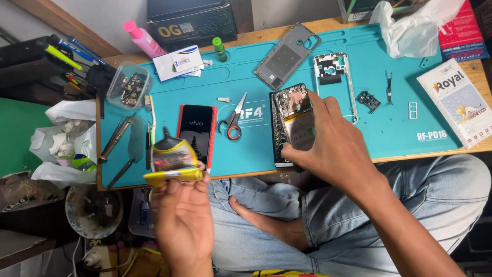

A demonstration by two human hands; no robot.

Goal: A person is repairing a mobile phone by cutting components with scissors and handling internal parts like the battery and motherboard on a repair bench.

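Holding glue tube and opened phone at the table's front edge

From the head camera, I see my left hand (183, 218) pinching a squashed yellow glue tube (171, 163) with a black nozzle, raised just over the front edge of the table (389, 136) near its left end. My right hand (333, 149) grips the opened phone (291, 120), fingers curled around its lower half, pressing it on the teal mat by the front edge. Scissors (233, 120) lie just left of it; a red-edged phone (197, 128) rests behind the tube. A grey back cover (287, 55) and a bare phone frame (335, 77) sit toward the far edge.
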